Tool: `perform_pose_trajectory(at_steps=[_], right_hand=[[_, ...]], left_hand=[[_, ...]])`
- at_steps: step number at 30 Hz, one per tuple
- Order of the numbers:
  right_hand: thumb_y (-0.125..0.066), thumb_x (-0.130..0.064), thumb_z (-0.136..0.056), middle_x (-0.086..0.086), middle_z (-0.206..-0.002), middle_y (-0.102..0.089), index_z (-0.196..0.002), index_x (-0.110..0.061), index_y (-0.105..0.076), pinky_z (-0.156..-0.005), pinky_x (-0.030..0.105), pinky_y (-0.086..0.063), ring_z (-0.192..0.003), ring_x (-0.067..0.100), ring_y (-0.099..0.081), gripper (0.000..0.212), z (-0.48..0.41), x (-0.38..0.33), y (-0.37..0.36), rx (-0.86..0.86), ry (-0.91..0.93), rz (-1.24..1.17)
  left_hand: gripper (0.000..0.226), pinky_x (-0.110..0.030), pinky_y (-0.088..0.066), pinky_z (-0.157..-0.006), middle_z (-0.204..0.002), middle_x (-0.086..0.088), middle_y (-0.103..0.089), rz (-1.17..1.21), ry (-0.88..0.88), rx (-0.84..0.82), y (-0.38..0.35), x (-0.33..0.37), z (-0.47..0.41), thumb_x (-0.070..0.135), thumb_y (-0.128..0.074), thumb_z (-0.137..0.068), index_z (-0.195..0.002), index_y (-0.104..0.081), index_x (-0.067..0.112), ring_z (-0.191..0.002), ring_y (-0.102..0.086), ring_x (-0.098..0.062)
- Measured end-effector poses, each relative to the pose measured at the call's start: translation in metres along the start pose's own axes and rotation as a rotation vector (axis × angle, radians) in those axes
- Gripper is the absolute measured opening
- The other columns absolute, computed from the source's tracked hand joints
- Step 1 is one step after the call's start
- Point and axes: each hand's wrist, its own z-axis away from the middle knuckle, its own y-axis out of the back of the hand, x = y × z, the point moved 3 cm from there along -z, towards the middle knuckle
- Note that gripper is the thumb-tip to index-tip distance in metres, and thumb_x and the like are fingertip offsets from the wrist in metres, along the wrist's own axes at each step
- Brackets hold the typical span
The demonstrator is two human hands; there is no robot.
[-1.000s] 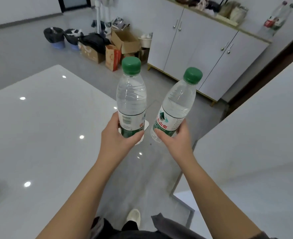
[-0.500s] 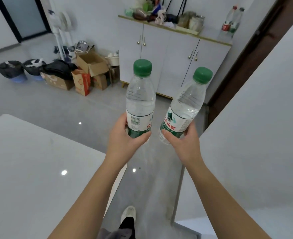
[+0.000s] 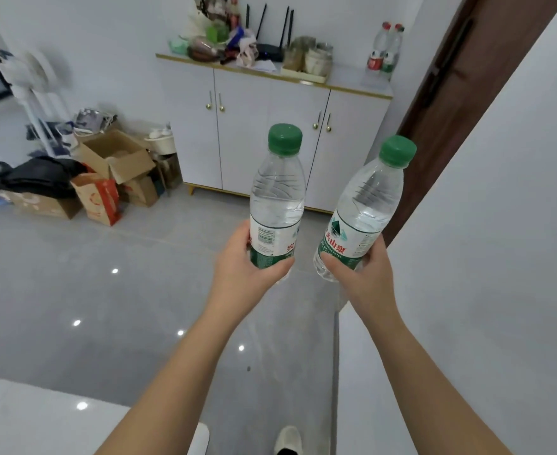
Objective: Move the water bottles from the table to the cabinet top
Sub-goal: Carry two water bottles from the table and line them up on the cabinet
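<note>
Left hand [image 3: 244,270] grip held upright bottle [image 3: 277,198]; right hand [image 3: 365,274] grip held tilted bottle [image 3: 362,218]. Since prior second, tabletop [image 3: 41,421] receded to frame corner; cabinet top [image 3: 352,83] drew nearer. Transit stage judged underway; placement pending beside two bottles [image 3: 383,50] already there.

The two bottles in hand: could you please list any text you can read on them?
"夫山泉", red, on the label of the right-hand bottle.
"农", red, partly hidden, on the left-hand bottle.
Barcode digits and small print on both labels: too small to read.
</note>
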Motion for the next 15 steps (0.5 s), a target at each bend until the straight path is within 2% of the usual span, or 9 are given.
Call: perform_pose_trajectory(at_steps=[8,11,15], right_hand=[[-0.086,-0.019,-0.070,-0.025,-0.111,-0.063,-0.114,-0.045,-0.050,-0.084,0.021,-0.052,-0.102,-0.008,-0.062,0.063,-0.098,0.027,0.023,0.018,0.018,0.007],[-0.086,-0.018,-0.070,-0.027,-0.108,-0.063,-0.113,-0.043,-0.050,-0.077,0.013,-0.050,-0.099,-0.012,-0.061,0.062,-0.136,0.032,0.031,0.029,0.025,0.001],[-0.085,-0.015,-0.072,-0.030,-0.104,-0.060,-0.107,-0.045,-0.050,-0.069,0.005,-0.048,-0.093,-0.019,-0.058,0.058,-0.182,0.034,0.040,0.043,0.018,-0.018]], left_hand=[[0.053,-0.007,-0.048,-0.073,-0.101,0.020,-0.067,0.016,-0.018,0.010,-0.067,0.004,-0.084,0.019,-0.084,-0.069,-0.111,-0.057,0.037,-0.094,-0.062,0.009],[0.051,-0.007,-0.047,-0.071,-0.098,0.019,-0.068,0.014,-0.038,0.006,-0.091,0.010,-0.116,0.017,-0.084,-0.069,-0.106,-0.057,0.038,-0.090,-0.062,0.009],[0.051,-0.006,-0.046,-0.070,-0.099,0.018,-0.068,0.017,-0.048,0.017,-0.114,0.015,-0.157,0.016,-0.083,-0.069,-0.111,-0.058,0.031,-0.090,-0.061,0.009]])
